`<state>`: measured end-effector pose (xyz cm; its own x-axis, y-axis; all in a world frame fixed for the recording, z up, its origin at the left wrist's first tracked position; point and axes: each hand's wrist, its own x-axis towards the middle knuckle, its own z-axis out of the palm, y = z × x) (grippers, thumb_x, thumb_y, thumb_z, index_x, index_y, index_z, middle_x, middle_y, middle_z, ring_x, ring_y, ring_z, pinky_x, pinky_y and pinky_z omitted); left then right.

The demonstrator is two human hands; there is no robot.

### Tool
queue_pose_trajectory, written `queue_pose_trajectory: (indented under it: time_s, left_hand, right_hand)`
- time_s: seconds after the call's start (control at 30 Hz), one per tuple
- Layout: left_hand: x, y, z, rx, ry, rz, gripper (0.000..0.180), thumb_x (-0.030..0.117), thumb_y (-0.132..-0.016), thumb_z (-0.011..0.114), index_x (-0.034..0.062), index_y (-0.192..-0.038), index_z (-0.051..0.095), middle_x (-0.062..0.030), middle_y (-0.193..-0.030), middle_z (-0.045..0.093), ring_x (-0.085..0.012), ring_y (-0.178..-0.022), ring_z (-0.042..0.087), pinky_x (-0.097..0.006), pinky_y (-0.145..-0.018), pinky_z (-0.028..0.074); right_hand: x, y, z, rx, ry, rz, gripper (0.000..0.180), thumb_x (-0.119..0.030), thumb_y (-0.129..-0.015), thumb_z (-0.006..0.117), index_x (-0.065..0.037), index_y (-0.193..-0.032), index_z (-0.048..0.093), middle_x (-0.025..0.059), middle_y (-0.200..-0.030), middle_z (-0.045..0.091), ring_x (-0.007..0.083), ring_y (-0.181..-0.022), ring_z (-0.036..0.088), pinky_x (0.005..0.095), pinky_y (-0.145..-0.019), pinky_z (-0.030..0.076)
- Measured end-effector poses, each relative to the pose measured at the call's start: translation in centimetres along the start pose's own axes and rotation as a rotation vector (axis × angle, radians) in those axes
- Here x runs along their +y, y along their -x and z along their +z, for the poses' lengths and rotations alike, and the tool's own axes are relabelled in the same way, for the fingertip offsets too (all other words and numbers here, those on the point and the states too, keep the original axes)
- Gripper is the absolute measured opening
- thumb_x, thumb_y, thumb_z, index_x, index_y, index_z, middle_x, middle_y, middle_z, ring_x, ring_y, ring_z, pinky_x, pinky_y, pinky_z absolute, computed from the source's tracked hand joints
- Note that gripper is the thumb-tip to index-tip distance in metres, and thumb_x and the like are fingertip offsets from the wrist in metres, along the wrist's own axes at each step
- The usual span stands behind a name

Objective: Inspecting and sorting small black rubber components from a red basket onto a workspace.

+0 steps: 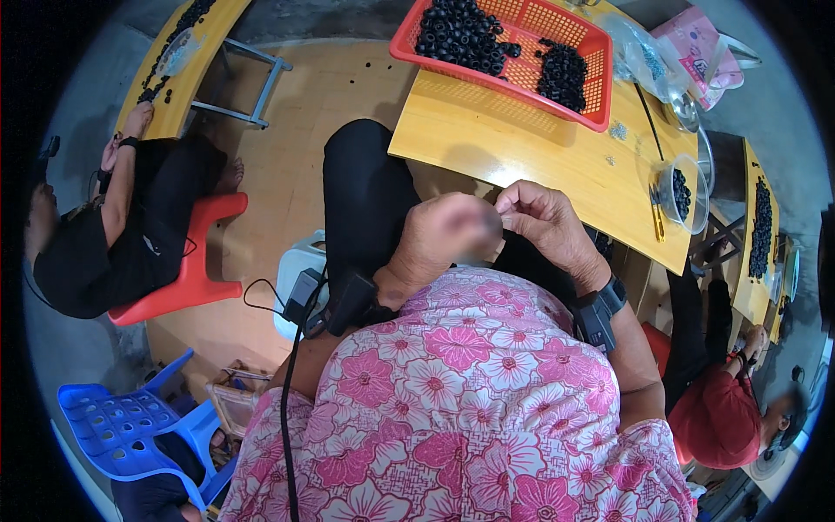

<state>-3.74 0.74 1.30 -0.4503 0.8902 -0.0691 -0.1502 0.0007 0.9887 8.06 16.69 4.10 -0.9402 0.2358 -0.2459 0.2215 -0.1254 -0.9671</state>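
My left hand (pixel 448 228) is raised over my lap with its fingers curled closed. Part of it is blurred, and a small dark patch shows at its fingertips. Against it, my right hand (pixel 546 224) pinches thumb and forefinger together. What either hand holds is too small and smeared to name. Just beyond them is the near edge of a yellow wooden table (pixel 487 130). On it stands a red plastic basket (pixel 597 65) with two heaps of small black ring-shaped parts (pixel 457 36).
Toward the table's right lie a clear tub (pixel 701 196) of black parts, a yellow-handled cutter (pixel 657 217), small silvery bits (pixel 617 130) and plastic bags (pixel 639 52). Co-workers sit left and right at other tables. A blue chair (pixel 122 426) stands lower left; a cable (pixel 285 426) hangs beside me.
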Motion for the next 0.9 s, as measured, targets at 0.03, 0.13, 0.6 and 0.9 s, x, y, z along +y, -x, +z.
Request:
queue_pose_trajectory:
  time_s: [0.03,0.13,0.6,0.9]
  left_hand:
    - [0.0,0.0,0.0,-0.001,0.000,0.001,0.017,-0.002,-0.080,0.066,0.0005,-0.096,0.061,0.0017,-0.081,0.058,-0.0026,-0.072,0.051,-0.018,-0.066,0.044]
    - [0.0,0.0,0.1,0.019,-0.109,0.059,0.016,-0.002,-0.079,0.068,0.0008,-0.094,0.062,0.0029,-0.078,0.057,-0.0020,-0.068,0.049,-0.017,-0.062,0.043]
    - [-0.6,-0.5,0.1,-0.028,-0.117,0.054,0.017,-0.002,-0.080,0.066,-0.0004,-0.095,0.061,-0.0005,-0.084,0.060,-0.0031,-0.073,0.053,-0.018,-0.064,0.045]
    - [-1.1,-0.8,-0.6,-0.068,0.079,-0.081,0.016,-0.004,-0.083,0.062,-0.0017,-0.099,0.060,-0.0005,-0.087,0.061,-0.0040,-0.079,0.056,-0.019,-0.072,0.047]
  right_hand:
    - [0.2,0.0,0.0,0.000,-0.031,-0.012,0.007,-0.005,-0.089,0.059,-0.001,-0.095,0.059,-0.0004,-0.080,0.059,0.0059,-0.065,0.055,0.0208,-0.058,0.048]
    - [0.4,0.0,-0.1,-0.010,-0.066,0.007,0.007,-0.004,-0.088,0.059,-0.002,-0.095,0.059,-0.0007,-0.081,0.058,0.0056,-0.067,0.056,0.0205,-0.058,0.048]
    - [2.1,-0.4,0.0,-0.017,-0.408,0.145,0.021,-0.007,-0.082,0.069,-0.007,-0.100,0.059,-0.0029,-0.083,0.061,0.0063,-0.073,0.057,0.0189,-0.065,0.045]
    - [1.1,-1.0,-0.2,-0.032,-0.301,0.167,0.019,-0.013,-0.086,0.066,-0.005,-0.101,0.059,-0.0025,-0.077,0.058,0.0049,-0.067,0.053,0.0187,-0.061,0.044]
